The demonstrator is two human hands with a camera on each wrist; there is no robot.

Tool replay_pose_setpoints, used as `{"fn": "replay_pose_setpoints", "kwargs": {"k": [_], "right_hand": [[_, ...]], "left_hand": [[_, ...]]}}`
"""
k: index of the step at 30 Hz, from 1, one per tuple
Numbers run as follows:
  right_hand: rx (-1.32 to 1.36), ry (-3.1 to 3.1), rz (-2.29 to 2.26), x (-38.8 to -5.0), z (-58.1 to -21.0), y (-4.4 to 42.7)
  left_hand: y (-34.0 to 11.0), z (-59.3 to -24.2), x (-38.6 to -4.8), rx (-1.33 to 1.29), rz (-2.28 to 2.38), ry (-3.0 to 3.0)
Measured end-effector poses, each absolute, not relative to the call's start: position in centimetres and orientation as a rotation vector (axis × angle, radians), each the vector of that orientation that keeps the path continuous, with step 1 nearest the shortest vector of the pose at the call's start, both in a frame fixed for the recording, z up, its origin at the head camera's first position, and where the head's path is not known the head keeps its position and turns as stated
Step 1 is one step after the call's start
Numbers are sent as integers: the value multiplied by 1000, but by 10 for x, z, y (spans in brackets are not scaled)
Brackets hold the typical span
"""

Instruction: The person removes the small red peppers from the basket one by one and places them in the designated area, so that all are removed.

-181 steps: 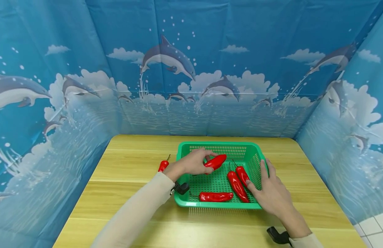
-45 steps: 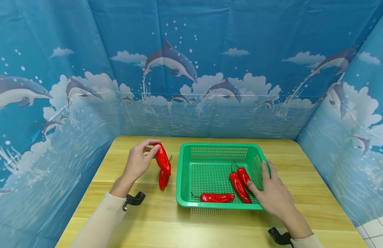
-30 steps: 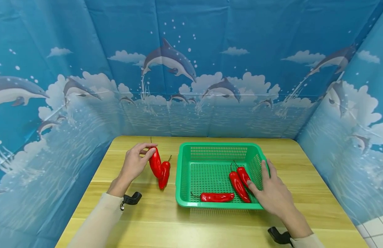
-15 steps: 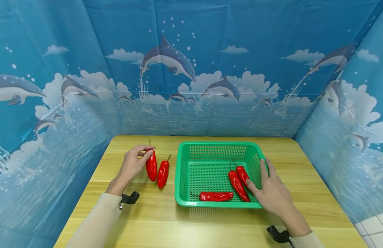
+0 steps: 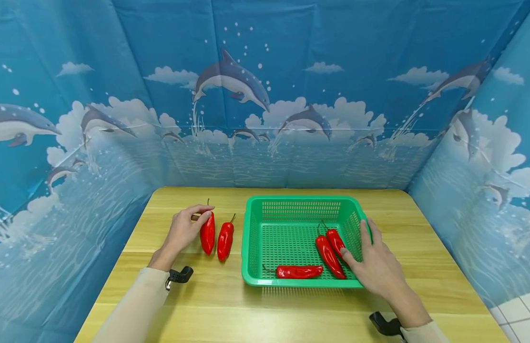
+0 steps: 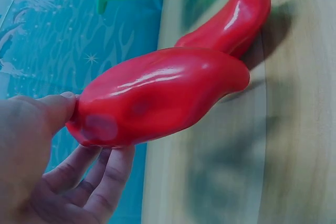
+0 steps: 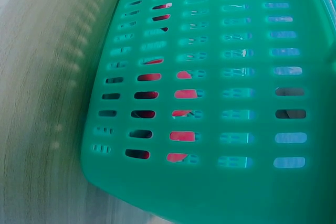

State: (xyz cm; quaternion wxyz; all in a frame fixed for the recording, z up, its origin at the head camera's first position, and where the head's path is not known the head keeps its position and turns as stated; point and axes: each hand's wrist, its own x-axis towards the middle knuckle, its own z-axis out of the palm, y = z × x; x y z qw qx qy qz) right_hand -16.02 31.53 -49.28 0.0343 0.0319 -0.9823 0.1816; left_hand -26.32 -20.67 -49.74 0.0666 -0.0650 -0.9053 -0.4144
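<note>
My left hand pinches a red chili pepper near its stem end, thumb on one side and fingers on the other. The left wrist view shows this glossy pepper large, with its tip pointing away from the hand. Just right of it a second red chili pepper lies on the table. My right hand holds the right side of a green plastic basket, thumb over the inside. Three more red chili peppers lie in the basket, one along the front and two slanting at the right.
The wooden table has its back edge close to a blue dolphin-print curtain, which also hangs at both sides. Slotted basket wall fills much of the right wrist view, with red showing through.
My left hand took the pepper from the basket and carried it left, past the pepper on the table. Lately it has lowered it alongside that one. The right hand stays at the basket.
</note>
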Motion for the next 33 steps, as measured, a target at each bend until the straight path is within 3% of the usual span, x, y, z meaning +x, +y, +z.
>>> {"fn": "replay_pose_setpoints", "kwargs": {"k": [33], "right_hand": [[78,-3031,553,-160,-492,313]], "left_hand": [[-204,-527,-283,-119,-1304,-2823]]}}
